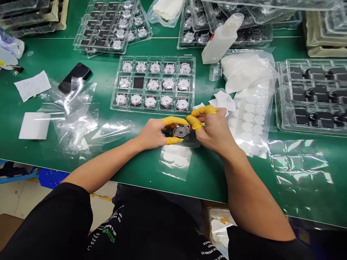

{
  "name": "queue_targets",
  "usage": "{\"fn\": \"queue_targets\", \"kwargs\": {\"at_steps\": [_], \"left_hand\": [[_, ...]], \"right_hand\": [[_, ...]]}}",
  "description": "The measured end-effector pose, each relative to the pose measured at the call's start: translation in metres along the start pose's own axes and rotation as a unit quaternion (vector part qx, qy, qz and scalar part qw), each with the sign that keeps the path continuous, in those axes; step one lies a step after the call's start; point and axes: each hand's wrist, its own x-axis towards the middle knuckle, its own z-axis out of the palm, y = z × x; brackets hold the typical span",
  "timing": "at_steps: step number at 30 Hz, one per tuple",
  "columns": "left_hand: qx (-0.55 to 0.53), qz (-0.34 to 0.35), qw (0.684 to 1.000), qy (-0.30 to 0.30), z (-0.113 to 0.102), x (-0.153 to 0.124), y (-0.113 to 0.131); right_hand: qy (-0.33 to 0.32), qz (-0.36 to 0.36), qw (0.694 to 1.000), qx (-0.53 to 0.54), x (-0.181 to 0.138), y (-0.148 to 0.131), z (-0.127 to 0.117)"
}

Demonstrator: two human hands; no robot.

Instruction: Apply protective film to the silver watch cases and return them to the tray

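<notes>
Both my hands meet over the green work mat [206,173], holding a round metal watch case [181,131] with its dark back facing up. My left hand [154,134] pinches it from the left, and my right hand [214,130] grips its right side. Yellow finger cots cover several fingertips. Just beyond my hands lies a clear tray [154,57] of similar round watch cases, with one dark slot showing no case. To the right, a clear sheet of white round pads [252,122] lies close to my right hand. A smaller piece [175,160] lies below my hands.
A white squeeze bottle [222,39] lies among stacked clear trays [111,27] at the back. A clear tray of black pieces [311,94] stands at the right. Loose plastic film [73,122], a black phone [74,77] and a paper note [32,85] lie at the left.
</notes>
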Motion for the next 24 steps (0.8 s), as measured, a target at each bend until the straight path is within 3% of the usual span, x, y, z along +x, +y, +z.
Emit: {"fn": "queue_targets", "kwargs": {"at_steps": [2, 4, 7, 11, 15, 24], "left_hand": [[-0.036, -0.031, 0.999, -0.001, 0.000, 0.001, 0.000], [-0.065, -0.071, 0.995, 0.012, 0.000, 0.002, 0.000], [-0.078, -0.125, 0.988, 0.044, 0.000, 0.004, -0.001], [-0.073, -0.154, 0.984, 0.057, -0.001, 0.007, -0.001], [-0.088, -0.159, 0.982, 0.054, -0.001, 0.008, 0.000], [-0.082, -0.157, 0.983, 0.049, -0.001, 0.007, 0.004]], "right_hand": [[0.013, 0.015, 1.000, -0.015, 0.002, 0.000, 0.001], [0.066, 0.034, 0.997, -0.033, 0.003, -0.001, -0.003], [0.125, 0.061, 0.990, 0.031, 0.003, -0.007, -0.015], [0.032, 0.111, 0.977, 0.178, -0.001, -0.022, -0.017], [-0.052, 0.172, 0.956, 0.233, -0.001, -0.032, -0.007], [-0.034, 0.174, 0.959, 0.221, -0.001, -0.029, 0.003]]}}
